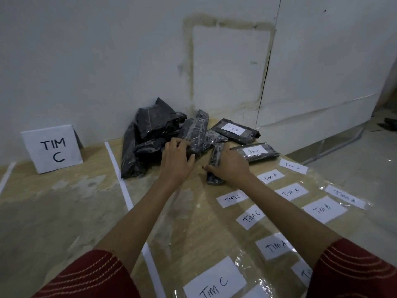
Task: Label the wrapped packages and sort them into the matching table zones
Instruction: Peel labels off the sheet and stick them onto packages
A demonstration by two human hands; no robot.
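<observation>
The left hand [177,161] was closed around a black cylinder-shaped package [195,131] wrapped in shiny plastic film, with the thumb against its near end. This package lay at the front of a pile of black wrapped packages [150,134], which leaned against the white wall [107,61] at the far side of the wooden bench [64,211]. The right hand [231,167] was clamped on a narrow black wrapped package [214,179], which lay flat on the bench just beside the pile. Behind the right hand lay two flat black packages with white labels on them, one marked TIM B [235,131] and one marked TIM C [255,151]. To the right, white paper labels [290,192] reading TIM A, TIM B and TIM C lay in rows with a clear plastic sheet [214,233]; whether on it or under it, I could not tell. To the left, past a white tape strip [122,183], a folded white paper sign [52,148] reading TIM C stood upright.
</observation>
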